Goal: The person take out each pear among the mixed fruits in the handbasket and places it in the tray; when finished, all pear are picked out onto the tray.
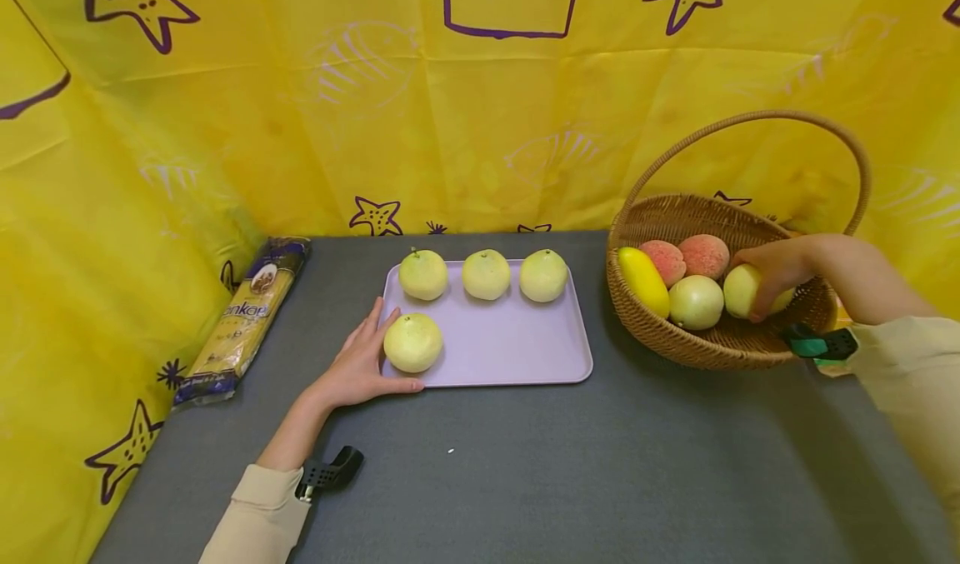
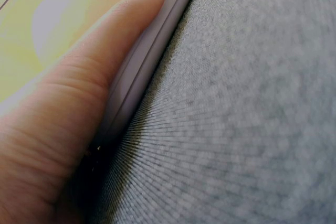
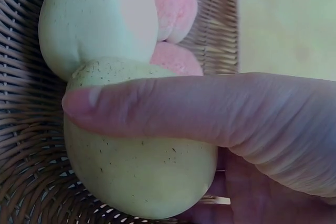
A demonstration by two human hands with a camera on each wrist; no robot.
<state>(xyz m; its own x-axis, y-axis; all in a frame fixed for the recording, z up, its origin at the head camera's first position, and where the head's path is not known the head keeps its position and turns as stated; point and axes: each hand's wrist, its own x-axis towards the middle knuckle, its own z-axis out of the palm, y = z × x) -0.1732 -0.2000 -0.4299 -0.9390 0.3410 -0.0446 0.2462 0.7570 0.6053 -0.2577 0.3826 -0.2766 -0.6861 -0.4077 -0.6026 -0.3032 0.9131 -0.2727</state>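
In the head view, my right hand (image 1: 772, 274) reaches into the wicker basket (image 1: 720, 349) and grips a pale yellow-green, pear-like fruit (image 1: 741, 291). The right wrist view shows the thumb across this speckled fruit (image 3: 142, 171); the other fingers are mostly hidden behind it. My left hand (image 1: 362, 364) rests at the left front corner of a lilac tray (image 1: 502, 347), fingers extended along its left side and thumb (image 2: 121, 40) along its front rim. Three similar fruits (image 1: 486, 275) stand in the tray's back row. Another fruit (image 1: 413, 342) sits beside the left hand.
Also inside the basket are two pink peaches (image 1: 705, 257), a pale round fruit (image 1: 696, 302) and a long yellow fruit (image 1: 643, 282). The tall basket handle (image 1: 757, 117) arches above. At the left lies a noodle packet (image 1: 243, 322). Yellow patterned cloth (image 1: 480, 131) hangs behind the grey table.
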